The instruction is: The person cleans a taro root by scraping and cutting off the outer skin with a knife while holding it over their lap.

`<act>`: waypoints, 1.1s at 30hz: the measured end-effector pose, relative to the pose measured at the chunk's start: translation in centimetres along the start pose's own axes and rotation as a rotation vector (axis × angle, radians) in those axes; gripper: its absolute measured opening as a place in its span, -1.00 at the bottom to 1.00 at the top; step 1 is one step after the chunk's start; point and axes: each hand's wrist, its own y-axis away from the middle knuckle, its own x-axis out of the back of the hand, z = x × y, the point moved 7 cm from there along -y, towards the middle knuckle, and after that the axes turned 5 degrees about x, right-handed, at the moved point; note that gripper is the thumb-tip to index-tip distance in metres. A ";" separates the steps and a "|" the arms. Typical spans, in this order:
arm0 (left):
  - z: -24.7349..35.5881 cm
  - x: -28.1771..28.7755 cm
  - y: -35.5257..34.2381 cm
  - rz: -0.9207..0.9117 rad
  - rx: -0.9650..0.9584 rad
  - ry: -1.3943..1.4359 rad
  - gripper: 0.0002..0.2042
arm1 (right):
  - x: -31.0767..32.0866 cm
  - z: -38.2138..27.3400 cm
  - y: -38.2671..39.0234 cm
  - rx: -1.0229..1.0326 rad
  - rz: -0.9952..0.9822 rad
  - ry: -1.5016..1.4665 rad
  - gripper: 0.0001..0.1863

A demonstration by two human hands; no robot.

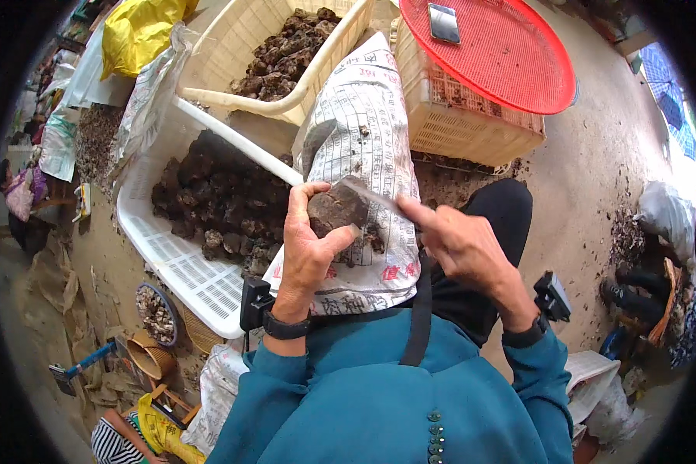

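Note:
My left hand (pixel 305 251) is wrapped round a rough, dark brown tuber-like lump (pixel 336 213), its thumb pressed along the near side. In my right hand (pixel 468 243) is a knife (pixel 370 193); the blade points left and meets the lump's upper right edge. The handle is mostly hidden in my fingers. Beneath both hands a white printed woven sack (pixel 363 143) covers my lap and leg, with dark crumbs scattered on it. At my left stands a white plastic basket (pixel 201 288) holding many similar dark lumps (pixel 223 189).
A cream crate (pixel 282 107) with more brown lumps stands ahead. Right of it, a red round sieve (pixel 510 58) carrying a phone (pixel 444 24) rests on another crate (pixel 472 138). A small blue-rimmed basin (pixel 156 315) and a wicker basket (pixel 148 356) stand at lower left. Another person's arm (pixel 124 429) shows there.

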 end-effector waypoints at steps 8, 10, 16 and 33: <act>0.4 -0.1 0.1 0.004 -0.039 -0.083 -0.45 | 0.7 -0.2 1.6 -0.003 -0.063 0.158 -0.31; 0.4 -0.2 0.2 0.012 -0.045 -0.106 -0.45 | 0.6 -0.1 1.4 -0.013 -0.083 0.146 -0.30; 0.7 -0.1 0.2 0.058 -0.066 -0.156 -0.46 | 0.2 -1.3 -0.2 -0.058 -0.052 0.209 -0.33; 0.3 -0.3 0.0 0.010 -0.103 -0.123 -0.45 | -1.3 -2.9 -1.9 -0.082 0.023 0.209 -0.34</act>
